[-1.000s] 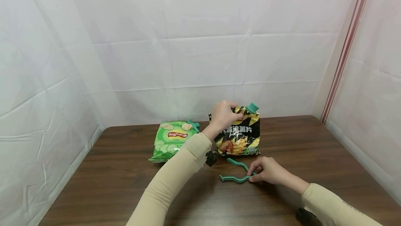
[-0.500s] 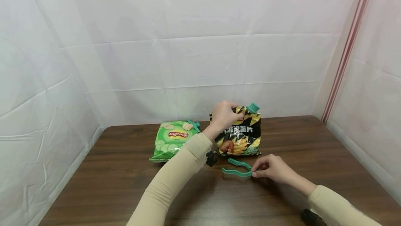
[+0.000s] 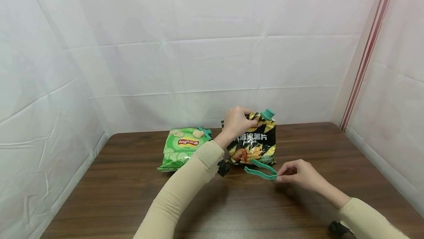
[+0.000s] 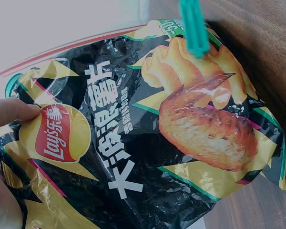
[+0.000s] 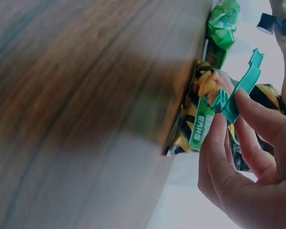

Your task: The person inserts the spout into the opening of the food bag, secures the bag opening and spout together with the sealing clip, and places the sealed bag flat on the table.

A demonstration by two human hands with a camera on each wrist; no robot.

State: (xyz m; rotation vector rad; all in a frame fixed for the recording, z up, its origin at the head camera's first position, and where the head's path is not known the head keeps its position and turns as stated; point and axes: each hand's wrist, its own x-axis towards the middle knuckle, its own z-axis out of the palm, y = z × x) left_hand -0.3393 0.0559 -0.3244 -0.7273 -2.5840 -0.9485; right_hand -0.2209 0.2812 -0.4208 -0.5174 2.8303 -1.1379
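My left hand (image 3: 239,123) pinches the top edge of a black and yellow chip bag (image 3: 253,145), which stands upright near the back of the table. A green pour spout (image 3: 267,114) sticks out of the bag's top right corner. In the left wrist view, the thumb lies beside the logo on the chip bag (image 4: 114,129). My right hand (image 3: 299,175) pinches a green bag clip (image 3: 261,174) at its hinge end. The two arms of the clip spread apart and point left, in front of the bag's base. The right wrist view shows the bag clip (image 5: 245,86) between thumb and fingers.
A green chip bag (image 3: 182,149) lies to the left on the brown wooden table (image 3: 132,195), partly behind the left forearm. Another green clip (image 3: 205,132) is at its top right corner. White sheeting (image 3: 212,66) hangs behind the table and along both sides.
My right hand has lifted the bag clip and moved it right and toward the black bag. The clip's arms are closer together. My left hand and the bag have stayed put.
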